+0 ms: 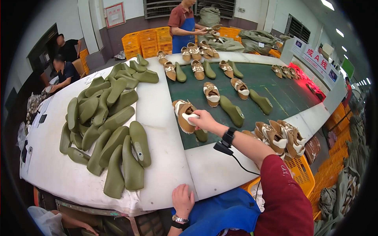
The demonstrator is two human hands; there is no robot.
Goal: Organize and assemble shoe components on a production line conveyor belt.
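Note:
My right hand reaches over the near left end of the green work surface, closed on the heel of a brown and white sneaker. Just under that sneaker lies a green shoe last, partly hidden. My left hand rests on the white table's near edge, fingers extended, holding nothing. Farther over the green surface, more sneakers sit paired with lasts, among them a sneaker beside a last.
A big heap of green lasts covers the white table on the left. Several sneakers and a yellow crate stand at my right. A co-worker in a blue apron handles a shoe across the table. A black cable trails from my wrist.

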